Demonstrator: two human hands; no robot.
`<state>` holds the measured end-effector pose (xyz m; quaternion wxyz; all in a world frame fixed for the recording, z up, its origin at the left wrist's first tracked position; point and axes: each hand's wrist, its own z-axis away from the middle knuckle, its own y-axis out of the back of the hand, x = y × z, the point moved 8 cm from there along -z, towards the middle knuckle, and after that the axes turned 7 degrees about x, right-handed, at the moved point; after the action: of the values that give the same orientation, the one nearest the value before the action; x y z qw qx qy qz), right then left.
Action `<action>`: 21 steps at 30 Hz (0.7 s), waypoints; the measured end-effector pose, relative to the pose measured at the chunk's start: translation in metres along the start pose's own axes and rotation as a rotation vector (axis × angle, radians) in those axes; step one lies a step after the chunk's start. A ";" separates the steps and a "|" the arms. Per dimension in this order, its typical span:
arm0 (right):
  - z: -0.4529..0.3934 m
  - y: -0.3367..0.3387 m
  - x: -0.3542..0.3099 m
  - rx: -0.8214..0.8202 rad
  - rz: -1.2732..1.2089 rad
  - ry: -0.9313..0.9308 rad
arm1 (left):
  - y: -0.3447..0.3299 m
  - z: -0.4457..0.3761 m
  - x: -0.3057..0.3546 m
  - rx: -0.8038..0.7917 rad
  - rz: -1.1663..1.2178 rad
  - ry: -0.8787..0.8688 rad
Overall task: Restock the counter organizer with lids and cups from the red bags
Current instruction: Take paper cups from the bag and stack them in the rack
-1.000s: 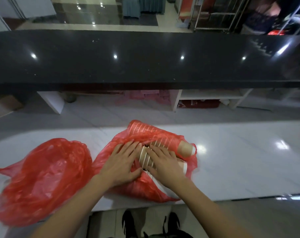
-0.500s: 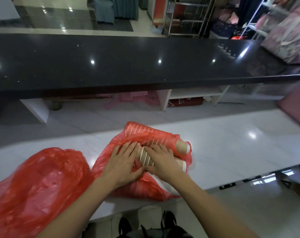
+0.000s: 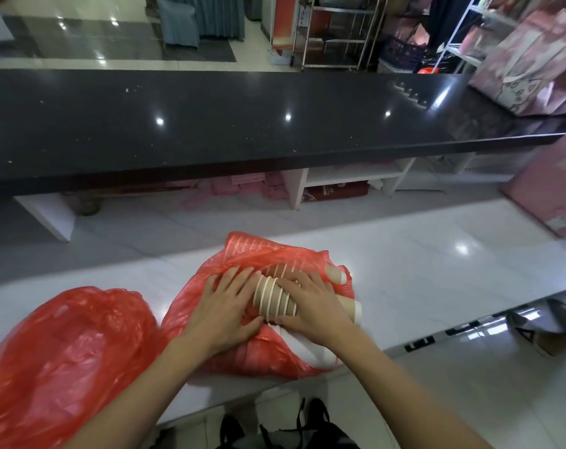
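A red plastic bag [image 3: 242,257] lies on the white counter [image 3: 437,270] in front of me, holding several stacks of brown paper cups with white rims. One stack [image 3: 270,298] shows through the bag's opening. My right hand [image 3: 314,309] lies over that stack, fingers on top and thumb below, gripping it. My left hand [image 3: 225,307] presses flat on the bag's plastic just left of the stack, fingers spread. Two more stack ends [image 3: 335,274] poke out at the bag's right side. A second red bag [image 3: 64,345] sits crumpled at the left. No organizer is in view.
A black raised countertop [image 3: 242,124] runs across behind the white counter, with white shelf supports [image 3: 349,176] beneath it. Pink gift bags [image 3: 534,59] stand on its right end and a pink box [image 3: 553,196] leans at the far right. My shoes show below.
My head has turned right, bringing the pink bags and the counter's right end into view. Both hands stay on the bag and cup stack, almost unmoved.
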<state>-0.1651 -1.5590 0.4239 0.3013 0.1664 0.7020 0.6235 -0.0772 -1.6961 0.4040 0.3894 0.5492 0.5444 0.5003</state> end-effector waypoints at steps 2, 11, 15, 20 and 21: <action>0.008 0.000 0.012 0.008 -0.018 -0.003 | 0.003 -0.003 0.004 -0.004 -0.011 -0.020; 0.027 0.008 0.067 0.038 -0.092 0.018 | 0.003 -0.032 0.055 0.045 -0.003 -0.186; 0.026 0.014 0.091 0.059 -0.112 0.046 | -0.010 -0.049 0.079 0.011 -0.044 -0.158; 0.006 0.011 0.114 0.036 -0.117 0.112 | -0.018 -0.077 0.093 -0.046 -0.082 -0.055; 0.001 0.010 0.120 0.025 -0.116 0.121 | -0.020 -0.083 0.095 -0.060 -0.092 -0.038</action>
<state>-0.2572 -1.4836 0.4078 0.2916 0.0912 0.7351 0.6052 -0.1710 -1.6102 0.4123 0.4388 0.5211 0.5463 0.4873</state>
